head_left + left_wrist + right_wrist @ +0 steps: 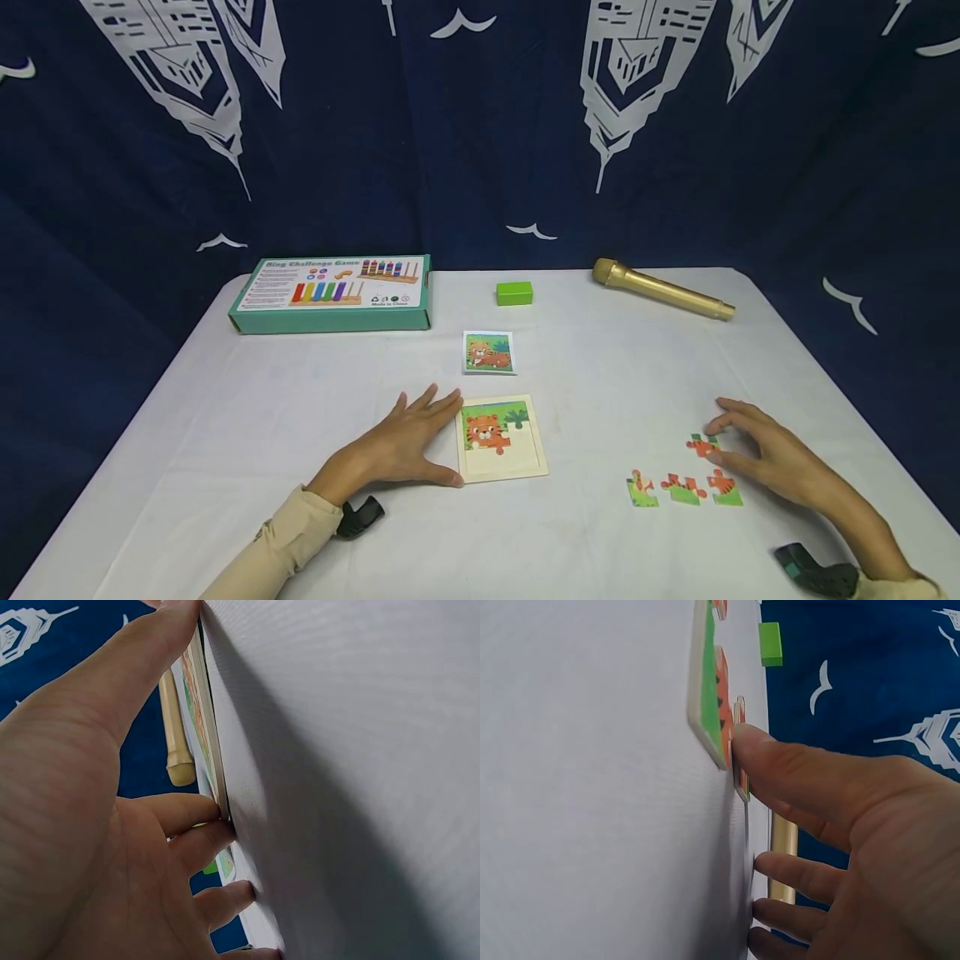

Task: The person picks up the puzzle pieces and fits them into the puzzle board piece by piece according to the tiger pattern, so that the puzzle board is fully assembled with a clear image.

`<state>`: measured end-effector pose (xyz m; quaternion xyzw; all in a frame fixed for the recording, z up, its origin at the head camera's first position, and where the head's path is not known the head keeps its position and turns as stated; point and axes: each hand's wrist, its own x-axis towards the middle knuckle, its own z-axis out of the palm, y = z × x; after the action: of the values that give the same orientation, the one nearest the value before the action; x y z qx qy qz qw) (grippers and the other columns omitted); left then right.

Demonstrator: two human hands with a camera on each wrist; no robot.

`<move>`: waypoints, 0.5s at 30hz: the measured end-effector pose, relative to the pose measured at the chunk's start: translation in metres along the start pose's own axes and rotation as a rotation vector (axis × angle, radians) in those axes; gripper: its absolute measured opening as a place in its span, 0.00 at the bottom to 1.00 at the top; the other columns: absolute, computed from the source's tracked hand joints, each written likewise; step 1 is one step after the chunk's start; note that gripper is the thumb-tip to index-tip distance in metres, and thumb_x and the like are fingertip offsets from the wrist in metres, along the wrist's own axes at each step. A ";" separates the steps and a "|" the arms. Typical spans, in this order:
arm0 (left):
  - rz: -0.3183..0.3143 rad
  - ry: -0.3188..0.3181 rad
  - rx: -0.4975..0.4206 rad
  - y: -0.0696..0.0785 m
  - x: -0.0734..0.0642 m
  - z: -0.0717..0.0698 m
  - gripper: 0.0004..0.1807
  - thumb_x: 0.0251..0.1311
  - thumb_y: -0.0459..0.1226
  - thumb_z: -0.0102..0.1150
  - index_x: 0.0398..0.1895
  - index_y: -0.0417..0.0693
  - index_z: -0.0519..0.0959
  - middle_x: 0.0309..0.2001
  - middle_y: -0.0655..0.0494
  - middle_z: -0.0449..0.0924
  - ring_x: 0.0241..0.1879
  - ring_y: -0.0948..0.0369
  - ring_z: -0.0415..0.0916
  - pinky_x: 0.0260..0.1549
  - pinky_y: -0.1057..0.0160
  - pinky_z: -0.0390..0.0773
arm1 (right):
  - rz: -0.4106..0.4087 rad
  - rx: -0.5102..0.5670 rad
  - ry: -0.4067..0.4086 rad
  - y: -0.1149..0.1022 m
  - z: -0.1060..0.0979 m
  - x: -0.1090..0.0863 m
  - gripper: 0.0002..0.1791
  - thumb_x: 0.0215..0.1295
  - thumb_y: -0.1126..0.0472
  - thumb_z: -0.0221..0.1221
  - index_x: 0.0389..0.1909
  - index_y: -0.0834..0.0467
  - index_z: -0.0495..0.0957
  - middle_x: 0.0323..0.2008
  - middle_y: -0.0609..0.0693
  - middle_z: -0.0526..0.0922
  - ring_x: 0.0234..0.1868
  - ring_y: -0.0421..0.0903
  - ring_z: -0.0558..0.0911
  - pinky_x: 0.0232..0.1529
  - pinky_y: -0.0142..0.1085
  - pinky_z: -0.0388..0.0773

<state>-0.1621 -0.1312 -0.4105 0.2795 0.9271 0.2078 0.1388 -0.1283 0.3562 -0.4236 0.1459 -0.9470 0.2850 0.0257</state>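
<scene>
Head view: your left hand (401, 442) lay spread, its fingers extended, thumb and forefinger touching the left side of a puzzle board (525, 458). The board, flat on a white tablecloth (570, 542), bore a tiger's face in its upper part; bare wood showed below. Your right hand (776, 458), well apart to the right, pinched a puzzle piece (701, 447) between thumb and bent forefinger, the piece flat on the cloth. Just below it, in a row: three loose pieces (683, 490), orange and green. Above the board: one tiger card (488, 352); farther back, one green block (514, 293). Back left: one game box (337, 320), teal-sided. Back right: one gold microphone (663, 289), lying aslant. Behind: a navy curtain (480, 167) with white prints.

Left wrist view: your thumb and forefinger met the board's edge well apart from each other, the remaining fingers reaching toward the cloth. Beyond, part of the microphone.

Right wrist view: your thumb pressed the piece's near edge; the forefinger was mostly hidden behind it. Your other fingertips rested at the cloth. One loose piece stood nearer the camera; the green block showed beyond.
</scene>
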 end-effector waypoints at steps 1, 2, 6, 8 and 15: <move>-0.001 0.000 0.001 0.000 0.000 0.000 0.60 0.40 0.63 0.70 0.74 0.45 0.55 0.75 0.56 0.50 0.75 0.49 0.36 0.67 0.35 0.37 | 0.006 0.000 -0.001 0.000 0.000 0.000 0.17 0.48 0.64 0.71 0.40 0.58 0.78 0.61 0.73 0.64 0.59 0.79 0.61 0.55 0.71 0.54; -0.002 0.000 0.002 0.000 0.000 0.000 0.60 0.40 0.63 0.70 0.74 0.45 0.55 0.75 0.56 0.50 0.75 0.49 0.36 0.67 0.35 0.37 | 0.011 0.000 -0.003 -0.001 0.000 0.000 0.17 0.48 0.65 0.71 0.39 0.58 0.78 0.61 0.73 0.64 0.59 0.78 0.60 0.56 0.71 0.53; -0.004 0.001 0.002 0.000 0.000 0.000 0.60 0.40 0.63 0.70 0.74 0.45 0.56 0.75 0.55 0.51 0.75 0.49 0.37 0.67 0.35 0.37 | 0.034 -0.030 0.005 -0.004 0.000 0.001 0.15 0.49 0.63 0.71 0.38 0.58 0.79 0.60 0.71 0.67 0.59 0.77 0.62 0.56 0.69 0.56; -0.003 0.002 0.000 0.000 0.000 -0.001 0.60 0.40 0.63 0.70 0.74 0.45 0.56 0.75 0.55 0.51 0.75 0.49 0.37 0.67 0.35 0.37 | 0.043 -0.042 0.019 -0.006 -0.001 0.001 0.15 0.49 0.62 0.71 0.38 0.58 0.79 0.59 0.69 0.69 0.59 0.75 0.64 0.55 0.68 0.58; 0.002 0.000 -0.013 0.002 -0.001 -0.001 0.59 0.40 0.62 0.71 0.73 0.44 0.56 0.75 0.54 0.51 0.75 0.48 0.37 0.67 0.34 0.37 | 0.083 -0.057 0.076 -0.010 -0.005 0.001 0.18 0.52 0.57 0.71 0.42 0.58 0.80 0.50 0.63 0.81 0.55 0.69 0.72 0.51 0.59 0.65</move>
<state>-0.1606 -0.1312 -0.4087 0.2793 0.9255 0.2138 0.1404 -0.1264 0.3508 -0.4145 0.0946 -0.9584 0.2639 0.0538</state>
